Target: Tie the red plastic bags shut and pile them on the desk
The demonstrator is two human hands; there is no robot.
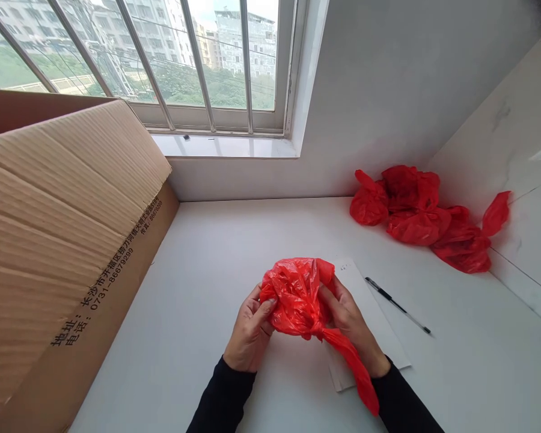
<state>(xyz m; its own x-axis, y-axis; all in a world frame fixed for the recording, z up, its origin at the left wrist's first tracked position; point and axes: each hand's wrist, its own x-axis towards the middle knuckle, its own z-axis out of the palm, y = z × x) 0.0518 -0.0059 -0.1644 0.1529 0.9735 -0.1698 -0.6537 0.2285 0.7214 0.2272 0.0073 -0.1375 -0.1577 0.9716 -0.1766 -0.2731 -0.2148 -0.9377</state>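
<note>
Between my two hands is a red plastic bag (295,294), bunched up and knotted, held over the white table. Its knot faces toward me, and one long twisted end hangs down over my right wrist. My left hand (252,325) grips the bag's left side, thumb on top. My right hand (349,319) grips the right side, with its thumb pressed on the plastic and the fingers partly hidden behind. What the bag contains cannot be made out. Beneath my right hand lies a white sheet or pad of paper (379,325), and a black-and-clear pen (399,305) rests to its right.
Several more knotted red plastic bags (417,210) are piled at the back right against the wall. A large cardboard box (67,240) with its flap folded outward and printed text stands on the left. Behind the white table (198,288) is a barred window (198,66) with a sill.
</note>
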